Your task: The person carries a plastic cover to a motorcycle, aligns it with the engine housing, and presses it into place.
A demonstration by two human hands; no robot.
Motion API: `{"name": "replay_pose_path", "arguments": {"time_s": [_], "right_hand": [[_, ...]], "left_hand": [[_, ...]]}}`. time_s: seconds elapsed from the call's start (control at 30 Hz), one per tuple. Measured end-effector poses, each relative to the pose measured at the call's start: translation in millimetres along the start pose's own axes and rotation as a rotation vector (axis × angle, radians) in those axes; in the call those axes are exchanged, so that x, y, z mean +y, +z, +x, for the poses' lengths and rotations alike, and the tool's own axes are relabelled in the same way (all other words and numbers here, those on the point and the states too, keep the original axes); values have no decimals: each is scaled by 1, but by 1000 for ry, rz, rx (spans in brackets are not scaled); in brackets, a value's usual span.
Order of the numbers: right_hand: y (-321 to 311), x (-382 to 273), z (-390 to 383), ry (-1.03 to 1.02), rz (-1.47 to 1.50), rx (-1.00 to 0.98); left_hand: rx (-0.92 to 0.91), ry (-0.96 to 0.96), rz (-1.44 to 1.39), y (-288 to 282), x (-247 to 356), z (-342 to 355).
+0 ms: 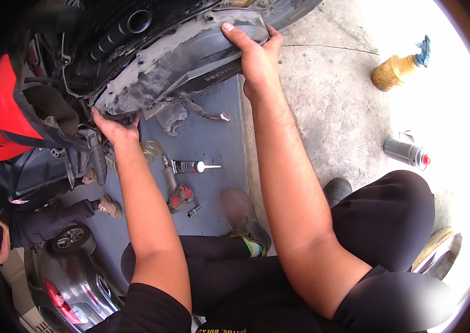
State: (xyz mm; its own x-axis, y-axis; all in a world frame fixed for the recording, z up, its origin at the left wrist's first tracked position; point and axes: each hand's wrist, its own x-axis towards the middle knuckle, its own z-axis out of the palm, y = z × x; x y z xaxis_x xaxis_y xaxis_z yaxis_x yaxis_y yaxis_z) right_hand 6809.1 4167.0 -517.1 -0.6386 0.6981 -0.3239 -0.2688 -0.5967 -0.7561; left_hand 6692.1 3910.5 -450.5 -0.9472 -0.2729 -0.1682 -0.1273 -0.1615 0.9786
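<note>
While the left hand (118, 130) grasps one end of a dusty dark cover (157, 83), the head view shows the right hand (260, 61) clasping its other end. The cover is just beside a motorbike's black housing (115, 28); inward from the blue-gray platform's (221, 114) right edge lie a tube (186, 166) and a power tool (180, 197).

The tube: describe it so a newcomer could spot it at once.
Left of the concrete is a blue-grey surface. On it, find the power tool. Beside its handle lies the tube, set apart by its long white nozzle.
</note>
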Motion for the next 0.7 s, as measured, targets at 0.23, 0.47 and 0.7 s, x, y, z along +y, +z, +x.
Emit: {"name": "replay_pose_path", "arguments": {"time_s": [0.23, 0.47, 0.7], "right_hand": [[-1, -3, 1, -44, -13, -7], [-3, 0, 2, -9, 31, -11], [-3, 0, 4, -5, -28, 1]], "left_hand": [[28, -3, -11, 3, -3, -3], [25, -6, -19, 6, 3, -10], [40, -13, -37, 8, 2, -4]]}}
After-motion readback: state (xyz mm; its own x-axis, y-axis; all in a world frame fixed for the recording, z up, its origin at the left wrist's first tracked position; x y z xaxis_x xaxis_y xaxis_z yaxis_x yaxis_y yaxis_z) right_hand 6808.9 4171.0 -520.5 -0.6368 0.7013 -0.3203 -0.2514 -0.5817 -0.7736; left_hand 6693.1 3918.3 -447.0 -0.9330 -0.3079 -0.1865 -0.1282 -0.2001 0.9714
